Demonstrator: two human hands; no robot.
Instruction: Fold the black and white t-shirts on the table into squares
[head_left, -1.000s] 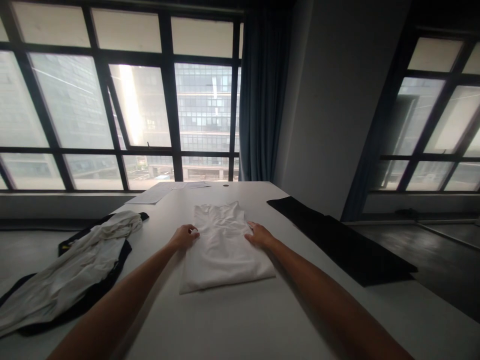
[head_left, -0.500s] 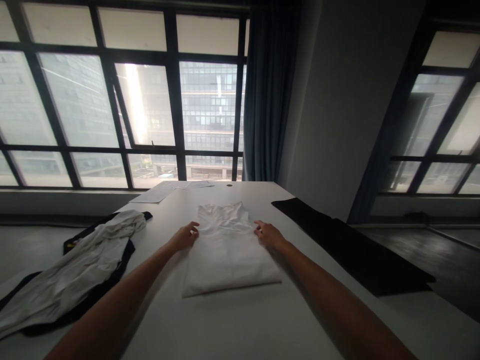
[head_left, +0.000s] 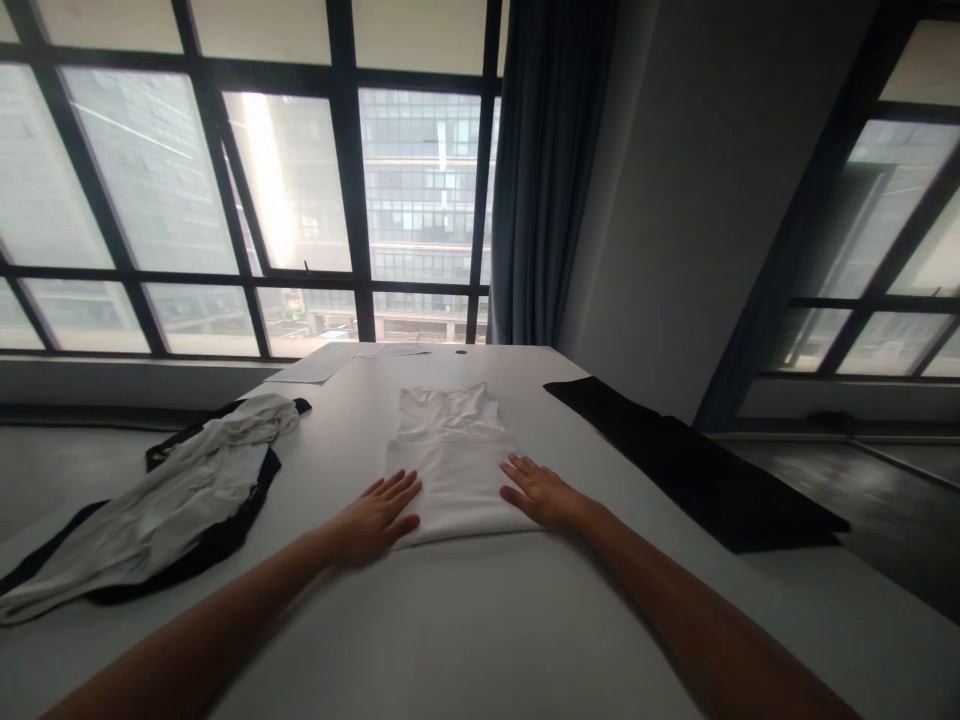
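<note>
A folded white garment point(head_left: 454, 475), like a shirt, lies flat on the white table point(head_left: 465, 630) in front of me. Its far part is narrower and wrinkled; the near part is a smooth, wide panel. My left hand point(head_left: 379, 515) rests palm down on the garment's near left side, fingers outstretched. On the near right side, my right hand point(head_left: 540, 490) lies flat with its fingers spread. Neither hand grips the cloth, and the palms hide the garment's near corners.
To the left, a crumpled white garment point(head_left: 202, 470) lies on dark clothing point(head_left: 255, 500). Folded black cloth point(head_left: 690, 460) runs along the right table edge. Sheets of paper point(head_left: 315, 365) lie at the far left, before windows and a blue curtain point(head_left: 536, 200).
Both hands have moved from the garment's upper sides toward its near edge, and their curled fingers are now stretched flat on the cloth. The view has tilted slightly downward.
</note>
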